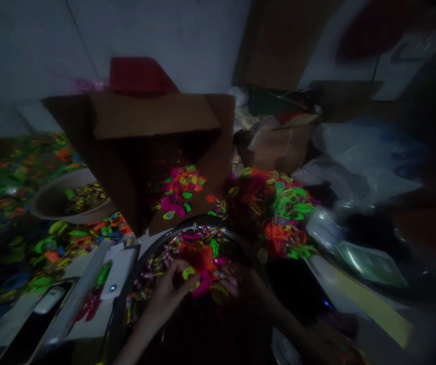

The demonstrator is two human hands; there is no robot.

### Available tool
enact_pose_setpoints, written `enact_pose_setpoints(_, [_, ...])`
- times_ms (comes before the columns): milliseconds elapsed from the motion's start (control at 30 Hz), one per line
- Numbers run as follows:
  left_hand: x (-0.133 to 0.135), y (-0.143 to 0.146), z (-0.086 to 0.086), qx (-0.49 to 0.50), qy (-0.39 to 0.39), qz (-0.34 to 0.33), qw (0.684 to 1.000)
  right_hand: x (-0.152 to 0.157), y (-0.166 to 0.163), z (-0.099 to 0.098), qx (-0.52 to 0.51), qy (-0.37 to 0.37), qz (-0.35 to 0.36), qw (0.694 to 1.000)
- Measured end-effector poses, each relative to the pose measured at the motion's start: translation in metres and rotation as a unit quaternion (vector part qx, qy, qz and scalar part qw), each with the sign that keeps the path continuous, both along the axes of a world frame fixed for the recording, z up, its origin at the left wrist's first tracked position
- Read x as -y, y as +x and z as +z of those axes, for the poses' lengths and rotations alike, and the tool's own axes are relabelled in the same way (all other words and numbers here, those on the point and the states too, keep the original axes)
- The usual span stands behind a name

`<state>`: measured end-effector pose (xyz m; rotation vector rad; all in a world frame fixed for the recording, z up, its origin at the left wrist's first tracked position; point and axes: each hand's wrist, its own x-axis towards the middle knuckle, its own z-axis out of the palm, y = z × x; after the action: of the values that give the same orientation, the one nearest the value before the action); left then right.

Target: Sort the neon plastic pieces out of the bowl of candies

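A dark round basin (160, 234) is in front of me, holding many small pink and yellow wrapped-looking pieces and some neon plastic ones. Over it, my left hand (174, 284) is closed, with a small yellow-green plastic piece (189, 272) between thumb and fingers; it resembles a toy watch. My right hand (242, 279) is at the basin's right side, close to a dull yellow piece (220, 293). Its fingers are dark and blurred, so their grip is unclear. Orange pieces (206, 256) and magenta pieces (202, 284) lie between the hands.
Behind the basin, a cardboard box (157, 116) lies open towards me with neon pieces (183, 185) spilling out. More pieces are heaped right (289, 203) and left (50, 243), around a pale bowl (43, 200). A phone-like dark object (35, 324) lies front left; plastic bags (365, 152) are at right.
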<state>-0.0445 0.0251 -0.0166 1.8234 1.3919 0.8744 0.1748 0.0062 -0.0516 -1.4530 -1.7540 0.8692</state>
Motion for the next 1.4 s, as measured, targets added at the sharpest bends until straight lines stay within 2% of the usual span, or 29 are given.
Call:
enact_pose_setpoints(133, [0.015,0.009,-0.001,-0.031,0.089,-0.045,0.995,0.015,-0.005,0.022,0.004,-0.006,0.013,1.0])
enact_pose_setpoints(267, [0.023,0.009,0.007,-0.069,0.143,-0.074,0.985,0.024,0.001,0.028,-0.014,0.045,0.088,0.995])
enact_pose_setpoints(367, [0.027,0.009,0.011,-0.08,0.166,-0.078,0.98,0.027,0.003,0.028,-0.036,0.07,0.137,0.987])
enact_pose_setpoints(500, [0.029,0.009,0.011,-0.06,0.187,-0.083,0.977,0.029,0.003,0.033,-0.065,0.067,0.192,0.977])
enact_pose_setpoints(633, [0.031,0.007,0.01,-0.043,0.202,-0.103,0.973,0.028,0.003,0.04,-0.048,0.097,0.189,0.976])
enact_pose_setpoints(767, [0.035,0.005,0.01,-0.044,0.207,-0.117,0.97,0.028,0.004,0.046,-0.026,0.02,0.219,0.975])
enact_pose_setpoints(933, [0.038,0.002,0.016,-0.107,0.228,-0.142,0.957,0.029,0.004,0.053,-0.051,-0.028,0.179,0.982])
enact_pose_setpoints(1033, [0.04,0.001,0.021,-0.179,0.27,-0.166,0.931,0.03,0.005,0.053,-0.07,-0.063,0.15,0.984])
enact_pose_setpoints(1133, [0.041,0.002,0.023,-0.237,0.278,-0.182,0.913,0.031,0.004,0.046,-0.096,-0.074,0.139,0.983])
enact_pose_setpoints(1400, [0.043,0.005,0.015,-0.251,0.275,-0.186,0.91,0.035,0.002,0.034,-0.104,-0.073,0.106,0.986])
